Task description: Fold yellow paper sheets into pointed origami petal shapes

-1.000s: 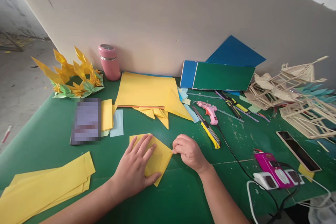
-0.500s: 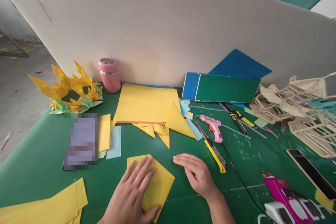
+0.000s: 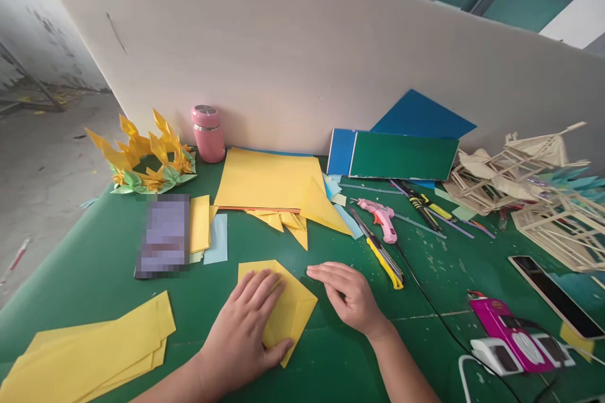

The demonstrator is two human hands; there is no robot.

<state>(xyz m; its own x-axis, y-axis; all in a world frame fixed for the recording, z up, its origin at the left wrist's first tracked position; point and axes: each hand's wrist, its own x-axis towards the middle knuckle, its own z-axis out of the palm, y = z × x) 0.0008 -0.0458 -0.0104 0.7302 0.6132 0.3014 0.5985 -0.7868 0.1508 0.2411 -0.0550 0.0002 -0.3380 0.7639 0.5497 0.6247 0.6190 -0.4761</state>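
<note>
In the head view a folded sheet of yellow paper (image 3: 289,302) lies on the green table, with a point towards the right and crease lines across it. Flat on its left part rests my left hand (image 3: 250,321), its fingers stretched out and the thumb near the lower edge. My right hand (image 3: 350,296) hovers or rests just right of the paper, apart from it. Its fingers are straight and close together, with nothing visible in them. A yellow cutter knife (image 3: 385,261) and a pink glue gun (image 3: 382,217) lie beyond the right hand.
Yellow paper strips (image 3: 104,346) lie at left. Behind are yellow sheets (image 3: 269,179), a pink flask (image 3: 208,135) and a paper-flower crown (image 3: 146,160). At right are a wooden stick model (image 3: 548,220), a phone (image 3: 555,296) and a magenta power strip (image 3: 513,337). A white board (image 3: 283,63) stands behind.
The camera view has tilted up and turned slightly left. My left hand's fingers are closer together on the paper. My right hand has hardly changed beside it.
</note>
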